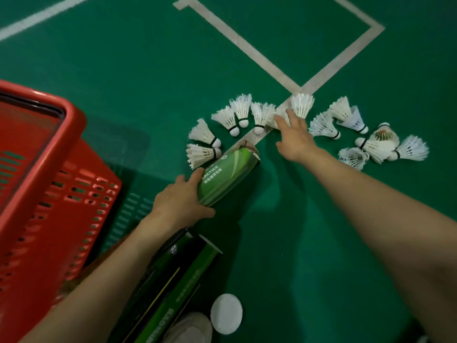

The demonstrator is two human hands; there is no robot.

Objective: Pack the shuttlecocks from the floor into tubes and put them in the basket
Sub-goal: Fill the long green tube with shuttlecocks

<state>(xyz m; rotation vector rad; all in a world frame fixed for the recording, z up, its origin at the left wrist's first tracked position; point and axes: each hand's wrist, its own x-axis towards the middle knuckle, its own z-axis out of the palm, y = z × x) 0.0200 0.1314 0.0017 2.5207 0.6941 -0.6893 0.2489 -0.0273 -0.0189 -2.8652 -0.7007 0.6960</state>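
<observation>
Several white feather shuttlecocks (262,115) lie in an arc on the green court floor, with a second cluster (376,142) to the right. My left hand (183,201) grips a green cardboard tube (227,177), whose open end points up toward the shuttlecocks. My right hand (294,137) stretches out with straight fingers, its fingertips touching a shuttlecock (302,105) on the white line. A red plastic basket (44,169) stands at the left.
A dark green tube (178,280) lies on the floor under my left forearm, with a white round cap (226,313) beside it. A light shoe (190,328) shows at the bottom edge. White court lines (262,58) cross the floor beyond the shuttlecocks.
</observation>
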